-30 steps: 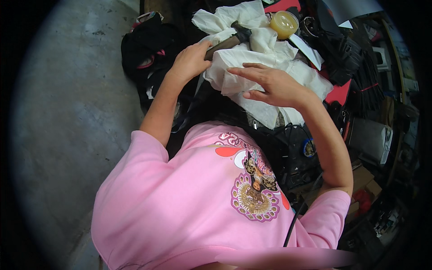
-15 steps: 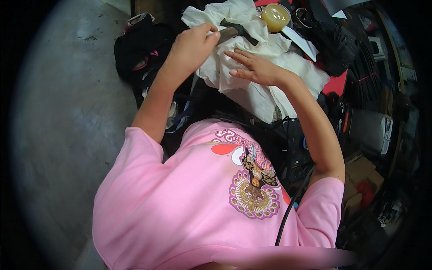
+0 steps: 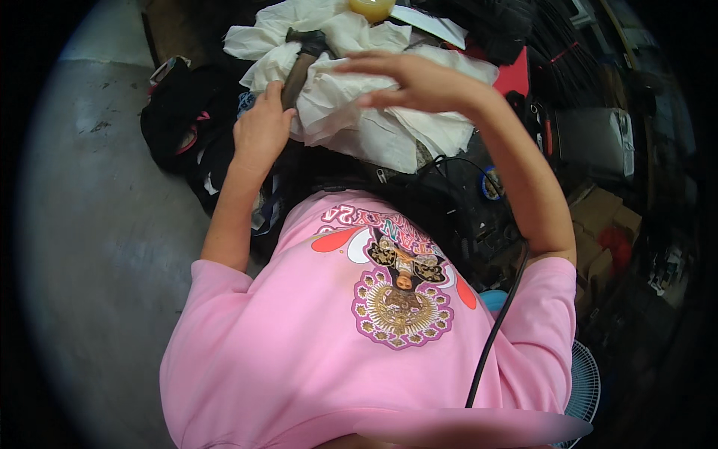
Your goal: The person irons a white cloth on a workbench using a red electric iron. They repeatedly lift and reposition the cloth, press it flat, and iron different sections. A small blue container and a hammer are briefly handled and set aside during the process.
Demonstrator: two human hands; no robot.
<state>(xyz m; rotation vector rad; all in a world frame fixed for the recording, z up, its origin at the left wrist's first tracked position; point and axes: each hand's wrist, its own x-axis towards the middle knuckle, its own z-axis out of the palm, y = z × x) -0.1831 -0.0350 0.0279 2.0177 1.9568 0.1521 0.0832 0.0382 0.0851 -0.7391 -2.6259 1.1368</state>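
Note:
A hammer with a dark head and brown handle lies over a crumpled cream cloth. My left hand is closed round the lower end of its handle, at the cloth's left side. The hammer's head points away from me. Over the right part of the cloth is my right hand, its fingers stretched out and holding nothing. Whether that hand touches the cloth I cannot tell.
Beyond the cloth stand a round container of yellow stuff and a white sheet. A red piece lies to the right. Dark bags are at the left, cardboard boxes and a fan guard at the right.
My left hand has come down and nearer with the hammer, whose handle now runs more toward me. The right hand has lifted slightly. The whole view has shifted.

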